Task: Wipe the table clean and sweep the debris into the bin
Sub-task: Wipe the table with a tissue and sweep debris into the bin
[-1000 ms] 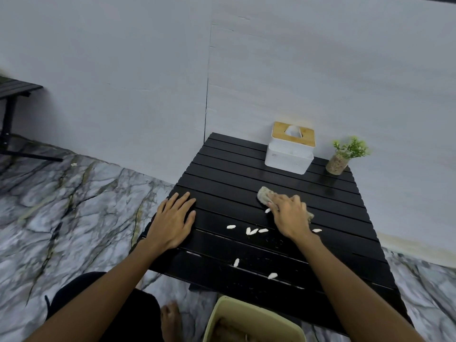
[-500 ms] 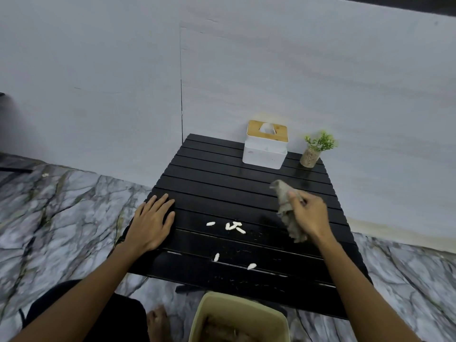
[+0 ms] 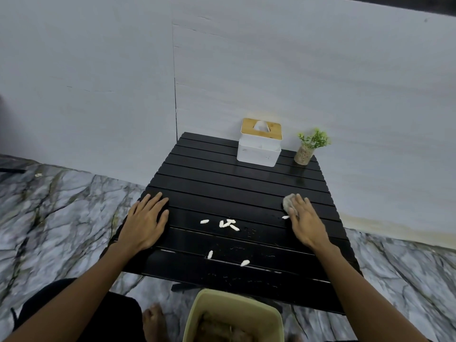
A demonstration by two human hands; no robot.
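Note:
A black slatted table (image 3: 222,183) carries several small white bits of debris (image 3: 228,223) near its middle and front. My right hand (image 3: 307,222) presses a grey cloth (image 3: 287,202) flat on the table's right side, with one white bit touching its left edge. Most of the cloth is hidden under the palm. My left hand (image 3: 145,223) lies flat, fingers spread, on the table's left edge and holds nothing. A pale green bin (image 3: 197,314) stands on the floor below the table's front edge, with brownish contents.
A white tissue box (image 3: 259,149) with a wooden lid and a small potted plant (image 3: 308,149) stand at the table's back by the wall. Marble floor surrounds the table. A bare foot (image 3: 155,322) rests left of the bin.
My right hand lifted the cloth off the table's middle, carried it right, and now presses it down near the right edge. The left hand stayed put.

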